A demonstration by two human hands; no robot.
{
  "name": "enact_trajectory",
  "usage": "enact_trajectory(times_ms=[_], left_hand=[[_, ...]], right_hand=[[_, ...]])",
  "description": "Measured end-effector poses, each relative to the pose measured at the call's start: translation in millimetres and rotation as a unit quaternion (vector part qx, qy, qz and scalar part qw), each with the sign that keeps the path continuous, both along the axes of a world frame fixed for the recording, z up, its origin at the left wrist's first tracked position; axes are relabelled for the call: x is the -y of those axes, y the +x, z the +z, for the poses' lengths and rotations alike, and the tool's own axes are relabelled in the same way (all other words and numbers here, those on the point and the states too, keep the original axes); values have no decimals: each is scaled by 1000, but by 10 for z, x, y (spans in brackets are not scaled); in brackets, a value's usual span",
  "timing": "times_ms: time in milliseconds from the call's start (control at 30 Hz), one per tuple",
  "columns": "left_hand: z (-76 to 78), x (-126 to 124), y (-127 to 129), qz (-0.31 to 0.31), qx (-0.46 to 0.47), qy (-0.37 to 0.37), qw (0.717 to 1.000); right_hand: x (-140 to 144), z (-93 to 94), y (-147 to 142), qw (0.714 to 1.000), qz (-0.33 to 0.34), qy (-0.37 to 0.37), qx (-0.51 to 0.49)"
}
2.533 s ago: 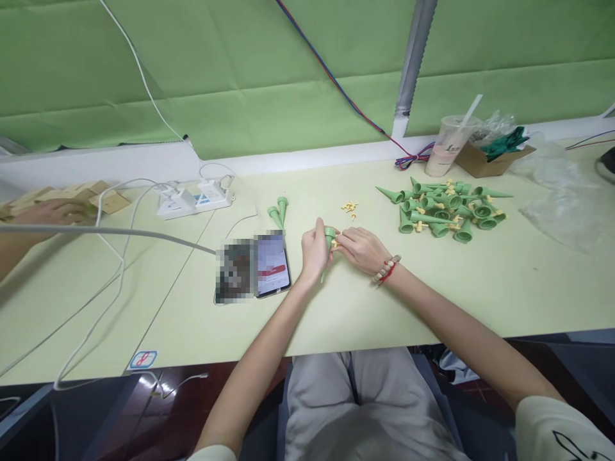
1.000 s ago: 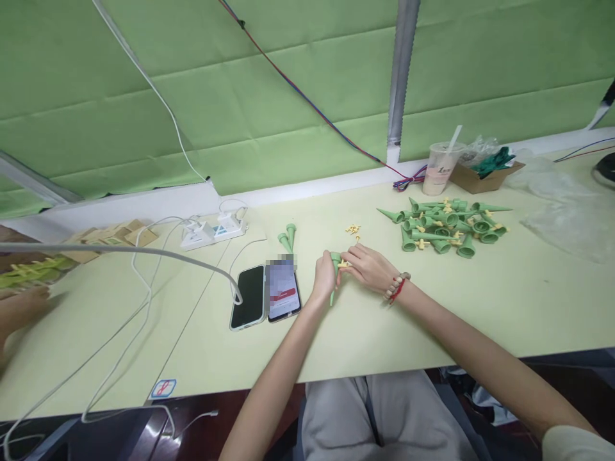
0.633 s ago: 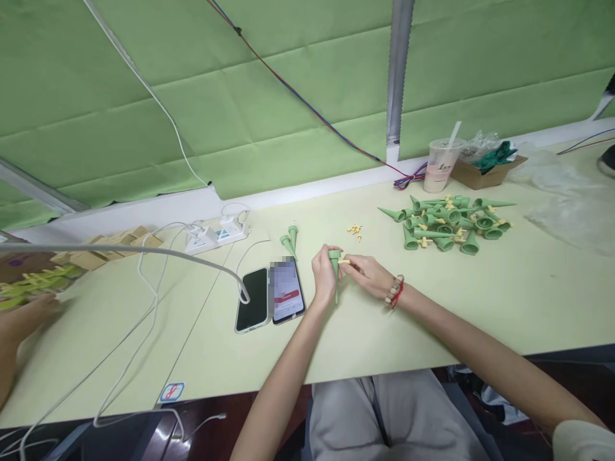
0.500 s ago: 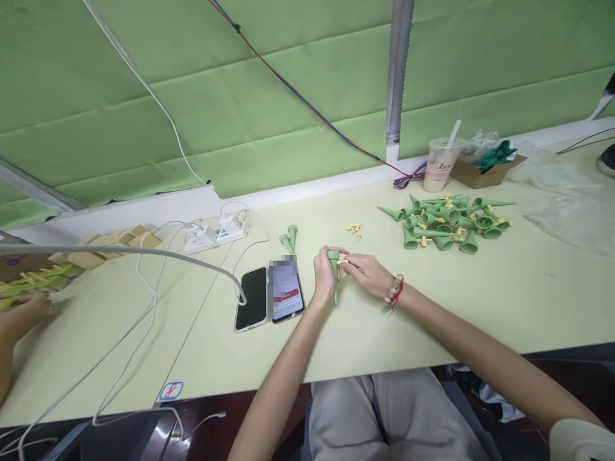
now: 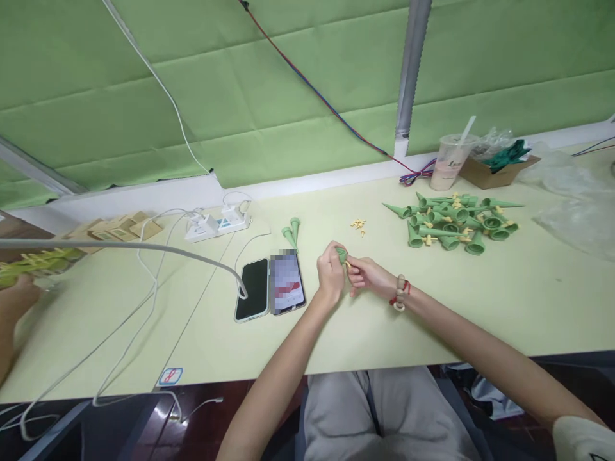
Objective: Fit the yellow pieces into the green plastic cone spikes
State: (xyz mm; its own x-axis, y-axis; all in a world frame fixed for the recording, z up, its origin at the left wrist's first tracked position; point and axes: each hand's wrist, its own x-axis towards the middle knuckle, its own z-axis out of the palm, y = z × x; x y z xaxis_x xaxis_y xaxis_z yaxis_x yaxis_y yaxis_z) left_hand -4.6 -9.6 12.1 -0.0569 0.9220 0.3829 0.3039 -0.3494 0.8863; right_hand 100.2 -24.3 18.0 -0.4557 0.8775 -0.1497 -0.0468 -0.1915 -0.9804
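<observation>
Head view: green cone gripped between both hands, apparently touching each.

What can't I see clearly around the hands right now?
- Green cone: mostly hidden inside the left hand.
- Yellow piece: too small; the right hand covers its seating.
- Right phone: screen blurred.
- Co-worker's hand: cut off by the left edge.

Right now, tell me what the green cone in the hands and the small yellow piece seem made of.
Green cone in the left hand: probably moulded plastic, matte, uniform colour. Small yellow piece at the right hand: likely plastic too, though too small to be sure.
</observation>
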Motion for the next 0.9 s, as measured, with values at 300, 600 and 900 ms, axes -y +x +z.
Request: enact_trajectory(times_ms=[300,600,900], left_hand=[[-2,-71,66,-3,81,-226,971],[-108,-41,57,38,87,-111,989],[-122,-96,47,-7,46,-50,998]], right_hand=[[-118,-11,248,788,-35,483,380],[-10,-86,30,832,-128,412,349],[-67,6,98,963,-39,153,219]])
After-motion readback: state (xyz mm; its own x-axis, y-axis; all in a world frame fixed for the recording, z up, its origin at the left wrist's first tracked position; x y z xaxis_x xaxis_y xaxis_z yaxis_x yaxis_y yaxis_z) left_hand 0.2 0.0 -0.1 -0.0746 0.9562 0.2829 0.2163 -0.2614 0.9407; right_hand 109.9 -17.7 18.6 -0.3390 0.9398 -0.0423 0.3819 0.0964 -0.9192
